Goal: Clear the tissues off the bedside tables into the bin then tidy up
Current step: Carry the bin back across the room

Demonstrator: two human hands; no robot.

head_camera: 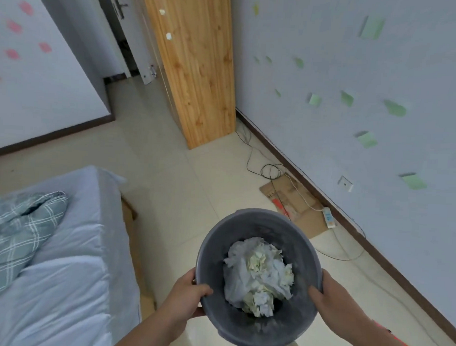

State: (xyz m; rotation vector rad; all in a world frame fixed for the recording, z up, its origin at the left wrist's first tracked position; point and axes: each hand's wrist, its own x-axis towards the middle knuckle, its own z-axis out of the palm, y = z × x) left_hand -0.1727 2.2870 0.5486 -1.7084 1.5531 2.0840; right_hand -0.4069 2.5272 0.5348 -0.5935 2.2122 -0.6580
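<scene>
**Bin in both hands, tissues inside**

On the far left I see the bed [69, 244] with a plaid pillow [23, 224] lying on it. No bedside table is in view from here.

My left hand [187, 294] grips the near-left rim of the grey bin [259, 214], thumb hooked inside and fingers wrapped under the outside. The bin is held off the floor in front of me, its mouth turned up toward the camera. The crumpled tissues [259, 273], white and pale yellow, sit heaped at its bottom. My right hand [331, 300] holds the opposite rim the same way, thumb over the edge.

Further right, a flattened cardboard sheet [293, 204] lies on the tiles against the wall, with a power strip [329, 217] and loose cable [271, 172] near it.

I judge the tissue clearing to be at least partly done, and I am in the carrying step. Next I need a bare patch of floor. I should lower the bin upright with both grips even and keep it away from the cable. Tipping it further would spill the tissues.
</scene>
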